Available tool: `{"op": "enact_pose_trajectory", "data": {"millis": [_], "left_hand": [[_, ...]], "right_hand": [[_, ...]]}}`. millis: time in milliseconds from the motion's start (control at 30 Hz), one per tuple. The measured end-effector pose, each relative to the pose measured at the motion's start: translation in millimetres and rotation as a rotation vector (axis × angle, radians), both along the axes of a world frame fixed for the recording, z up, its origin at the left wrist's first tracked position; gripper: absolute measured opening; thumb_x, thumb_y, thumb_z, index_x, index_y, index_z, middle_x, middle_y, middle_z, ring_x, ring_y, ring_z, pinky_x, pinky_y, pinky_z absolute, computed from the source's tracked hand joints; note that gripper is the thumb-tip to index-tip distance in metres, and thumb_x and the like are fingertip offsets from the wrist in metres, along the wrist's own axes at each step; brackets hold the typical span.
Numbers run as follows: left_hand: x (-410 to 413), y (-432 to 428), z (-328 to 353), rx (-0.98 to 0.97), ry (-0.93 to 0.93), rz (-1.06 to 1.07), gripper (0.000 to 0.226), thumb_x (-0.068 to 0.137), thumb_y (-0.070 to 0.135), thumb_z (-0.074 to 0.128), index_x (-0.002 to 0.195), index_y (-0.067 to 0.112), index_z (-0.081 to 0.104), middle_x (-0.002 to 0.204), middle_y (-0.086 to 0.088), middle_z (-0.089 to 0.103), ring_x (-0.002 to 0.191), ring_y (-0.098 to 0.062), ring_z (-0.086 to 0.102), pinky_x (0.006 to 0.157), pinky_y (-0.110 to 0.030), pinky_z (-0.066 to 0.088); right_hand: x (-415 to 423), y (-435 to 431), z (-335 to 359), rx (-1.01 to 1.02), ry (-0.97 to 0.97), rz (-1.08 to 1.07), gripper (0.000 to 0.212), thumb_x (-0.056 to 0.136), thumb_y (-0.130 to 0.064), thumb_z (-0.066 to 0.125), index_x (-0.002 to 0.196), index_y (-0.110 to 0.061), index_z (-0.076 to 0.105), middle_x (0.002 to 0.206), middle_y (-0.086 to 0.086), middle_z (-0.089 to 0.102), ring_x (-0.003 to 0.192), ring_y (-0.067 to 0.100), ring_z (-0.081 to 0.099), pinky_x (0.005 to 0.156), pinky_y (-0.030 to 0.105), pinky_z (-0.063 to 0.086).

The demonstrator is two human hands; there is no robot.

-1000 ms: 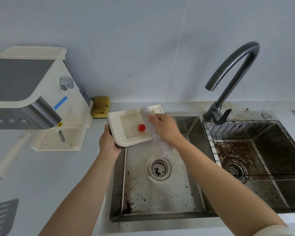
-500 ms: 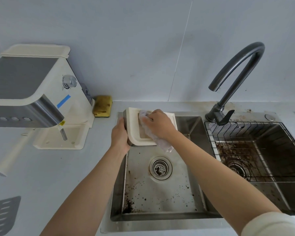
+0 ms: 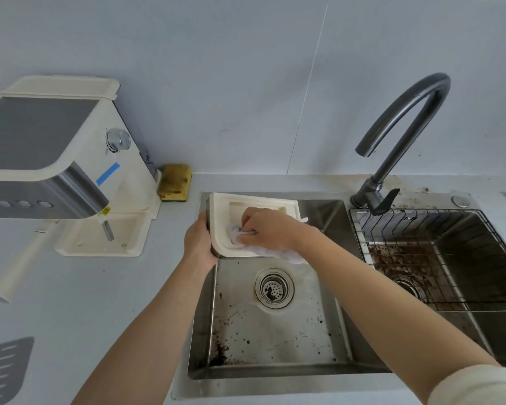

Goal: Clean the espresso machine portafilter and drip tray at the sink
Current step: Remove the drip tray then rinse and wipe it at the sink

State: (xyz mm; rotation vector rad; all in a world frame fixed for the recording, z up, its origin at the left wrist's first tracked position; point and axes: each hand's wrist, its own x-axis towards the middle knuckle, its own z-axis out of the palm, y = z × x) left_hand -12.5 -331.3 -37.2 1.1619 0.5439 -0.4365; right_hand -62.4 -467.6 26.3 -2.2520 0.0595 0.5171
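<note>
Drip tray (image 3: 254,200), cream-coloured, held over the back left corner of the left sink basin (image 3: 275,331), its hollow side facing us. We see the left hand (image 3: 197,244) gripping the tray's left edge, fingers curled behind it. The right hand (image 3: 268,232) is closed around a white cloth (image 3: 278,254) and presses it into the tray's recess; part of the cloth hangs over the near rim. Dark specks dot the basin floor around the drain strainer (image 3: 274,287). We note a wire rack (image 3: 421,229) in the stained right basin, below the curved faucet (image 3: 406,112). On the bench (image 3: 70,302) to the left stands the espresso machine (image 3: 56,159), with a yellow sponge (image 3: 174,182) just beside it against the wall.
</note>
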Motion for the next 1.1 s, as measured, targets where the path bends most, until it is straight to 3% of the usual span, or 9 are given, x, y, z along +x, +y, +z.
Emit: {"op": "enact_pose_trajectory", "data": {"millis": [100,200,300,500,633,767,867,1000,1100], "left_hand": [[-4.3,0.5,-2.2,-0.016,-0.01,-0.029,0.026,0.093,0.036,0.046,0.086,0.019,0.064,0.069,-0.003,0.072,0.075,-0.026,0.068,0.069,-0.04,0.056],[-1.0,3.4,-0.7,-0.017,-0.016,-0.037,0.028,0.094,0.039,0.044,0.086,0.02,0.062,0.077,-0.004,0.068,0.074,-0.024,0.065,0.065,-0.038,0.055],[-1.6,2.9,2.9,-0.04,-0.009,-0.04,0.027,0.094,0.039,0.043,0.091,0.019,0.062,0.085,-0.005,0.067,0.078,-0.024,0.064,0.062,-0.036,0.054],[0.8,1.2,8.5,-0.079,0.009,-0.005,0.033,0.096,0.04,0.038,0.098,0.019,0.062,0.093,-0.006,0.069,0.085,-0.025,0.065,0.063,-0.037,0.053],[7.1,7.4,10.5,-0.053,-0.012,0.056,0.03,0.094,0.041,0.043,0.084,0.022,0.064,0.063,0.003,0.072,0.074,-0.022,0.066,0.063,-0.038,0.055],[13.1,13.5,15.8,-0.057,-0.027,0.075,0.029,0.094,0.041,0.043,0.084,0.024,0.065,0.086,-0.001,0.072,0.089,-0.029,0.066,0.082,-0.05,0.053],[14.5,12.5,19.9,-0.041,-0.024,0.088,0.03,0.094,0.043,0.042,0.084,0.025,0.064,0.091,-0.002,0.07,0.092,-0.03,0.065,0.085,-0.054,0.052],[15.2,11.9,22.4,-0.047,-0.041,0.147,0.026,0.093,0.04,0.046,0.079,0.026,0.063,0.071,0.004,0.072,0.079,-0.024,0.066,0.075,-0.046,0.054],[16.1,12.7,23.5,-0.043,-0.048,0.154,0.026,0.093,0.04,0.047,0.078,0.026,0.063,0.063,0.007,0.072,0.077,-0.022,0.066,0.079,-0.047,0.054]], "right_hand": [[0.5,-4.5,2.2,-0.092,0.049,-0.009,0.034,0.075,-0.05,0.049,0.061,-0.02,0.04,0.059,-0.01,0.04,0.064,0.016,0.036,0.069,0.034,0.032],[3.1,-12.8,6.7,-0.086,-0.089,0.027,0.041,0.082,-0.051,0.047,0.061,-0.016,0.049,0.08,-0.01,0.048,0.063,0.015,0.045,0.066,0.037,0.033],[7.8,-19.6,11.0,-0.118,-0.255,0.089,0.037,0.088,-0.045,0.046,0.086,-0.013,0.065,0.105,-0.013,0.047,0.07,0.011,0.055,0.064,0.024,0.038],[16.5,-20.5,4.0,-0.367,-0.332,0.177,0.03,0.095,-0.033,0.046,0.115,-0.02,0.063,0.128,-0.006,0.047,0.104,0.018,0.055,0.074,0.025,0.037],[20.6,-24.7,7.5,-0.449,-0.3,0.05,0.035,0.098,-0.036,0.036,0.109,-0.019,0.065,0.121,-0.002,0.049,0.101,0.022,0.056,0.077,0.031,0.042],[30.2,-30.6,10.5,-0.609,-0.217,-0.016,0.039,0.097,-0.034,0.03,0.108,-0.016,0.062,0.12,0.001,0.047,0.099,0.024,0.053,0.071,0.03,0.034],[32.1,-30.0,10.6,-0.636,-0.199,-0.037,0.039,0.097,-0.033,0.03,0.104,-0.013,0.063,0.118,0.001,0.047,0.095,0.024,0.053,0.07,0.03,0.033],[29.1,-22.6,11.9,-0.62,-0.166,-0.036,0.042,0.094,-0.041,0.032,0.065,-0.014,0.047,0.079,0.0,0.046,0.076,0.027,0.051,0.066,0.031,0.036],[26.8,-19.7,10.2,-0.55,-0.101,-0.085,0.039,0.089,-0.039,0.037,0.057,-0.017,0.035,0.065,0.001,0.043,0.066,0.023,0.047,0.057,0.029,0.034]]}}
